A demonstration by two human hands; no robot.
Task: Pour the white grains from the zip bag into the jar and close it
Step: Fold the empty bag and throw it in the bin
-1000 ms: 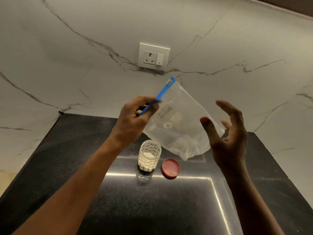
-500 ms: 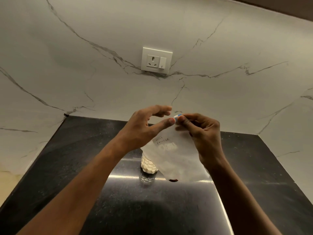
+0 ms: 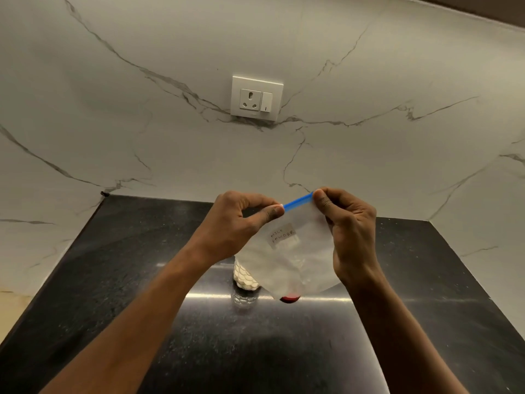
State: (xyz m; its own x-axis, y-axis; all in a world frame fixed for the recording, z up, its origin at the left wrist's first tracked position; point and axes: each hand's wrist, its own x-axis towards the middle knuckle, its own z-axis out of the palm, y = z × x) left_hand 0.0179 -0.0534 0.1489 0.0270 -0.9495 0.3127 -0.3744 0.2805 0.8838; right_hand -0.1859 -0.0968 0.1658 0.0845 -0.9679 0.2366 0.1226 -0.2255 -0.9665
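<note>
My left hand [image 3: 235, 223] and right hand [image 3: 349, 228] each pinch one end of the blue strip [image 3: 298, 201] atop the zip bag [image 3: 295, 260], which hangs in front of the jar [image 3: 244, 277] and red lid [image 3: 289, 298], with wide black counter [image 3: 142, 280] to either side; half a second ago my pinches sat together.

The clear dimpled glass jar [image 3: 243, 276] shows only its lower left side. Its mouth is hidden behind the cloudy plastic zip bag [image 3: 301, 260] and the wrist of the left hand [image 3: 235, 226]. The round red lid [image 3: 289, 299] shows only as a sliver under the bag. The ends of the blue zip strip [image 3: 298, 201] disappear under the pinching fingertips of the left hand and the right hand [image 3: 350, 231]. The handwritten label [image 3: 282, 236] is too small to read with certainty. The black stone countertop [image 3: 113, 280] is cut off at the lower edge.
</note>
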